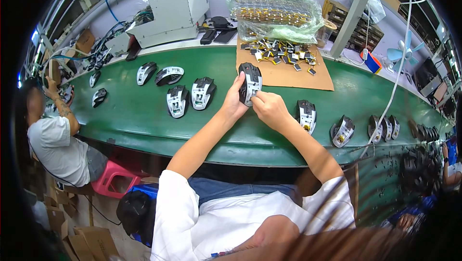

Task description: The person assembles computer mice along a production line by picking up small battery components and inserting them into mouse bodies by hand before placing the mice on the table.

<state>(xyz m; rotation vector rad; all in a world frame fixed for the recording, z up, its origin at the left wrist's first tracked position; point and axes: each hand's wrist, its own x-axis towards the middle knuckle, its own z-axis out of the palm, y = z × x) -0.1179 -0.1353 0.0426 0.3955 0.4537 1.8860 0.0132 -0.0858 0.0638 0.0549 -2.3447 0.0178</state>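
A black and silver computer mouse (250, 79) is tilted up over the table, its underside with an open compartment toward me. Its left side rests in my left hand (234, 101), fingers wrapped round it. At the mouse's lower end, the closed fingertips of my right hand (269, 109) press near the compartment; whatever they pinch is hidden. Left of my hands lie two similar mice, one silver-grey mouse (203, 93) and another mouse (178, 101), with open compartments. Just right of my right wrist sits a mouse (306, 115) with a yellowish part inside.
Small battery packs (288, 55) with wires lie heaped on a cardboard sheet (308, 81), before a bubble-wrapped stack (274, 13). More mice line the green table (130, 112). A white cable (397, 78) hangs at right. A co-worker (55, 131) sits at left near a pink stool (115, 177).
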